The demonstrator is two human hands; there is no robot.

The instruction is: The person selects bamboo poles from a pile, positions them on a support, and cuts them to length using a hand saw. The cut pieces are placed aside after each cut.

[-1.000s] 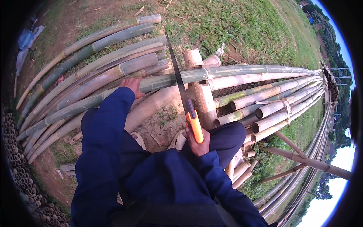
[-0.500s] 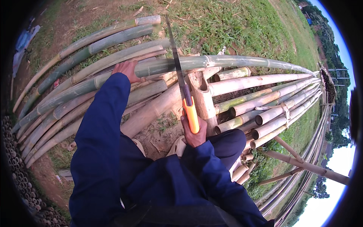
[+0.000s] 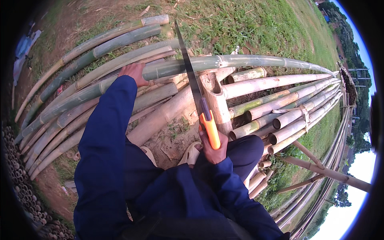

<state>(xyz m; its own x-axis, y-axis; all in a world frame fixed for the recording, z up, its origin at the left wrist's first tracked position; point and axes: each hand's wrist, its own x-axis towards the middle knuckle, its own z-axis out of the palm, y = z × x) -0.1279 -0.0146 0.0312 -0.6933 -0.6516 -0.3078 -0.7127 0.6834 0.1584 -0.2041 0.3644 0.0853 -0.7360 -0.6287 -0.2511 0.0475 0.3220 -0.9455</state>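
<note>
A long green bamboo pole (image 3: 248, 61) lies across in front of me, resting over an upright cut bamboo post (image 3: 215, 102). My left hand (image 3: 135, 73) is wrapped round the pole, left of the saw. In my right hand (image 3: 214, 146) is the orange handle of a hand saw (image 3: 188, 64); the fingers are closed round it. The long dark blade points away from me and crosses the pole between my left hand and the post. Whether its teeth have cut into the bamboo, I cannot tell.
Several bamboo poles (image 3: 76, 138) lie at the left, and more cut poles (image 3: 292, 120) stretch away at the right, some tied together. A thick bamboo log (image 3: 160, 118) slants below the pole. Bamboo braces (image 3: 328, 173) stand at the right. Grass (image 3: 256, 28) lies beyond.
My right hand has drawn the saw back toward me and slightly right, so its handle is lower. My left hand keeps its hold on the pole.
</note>
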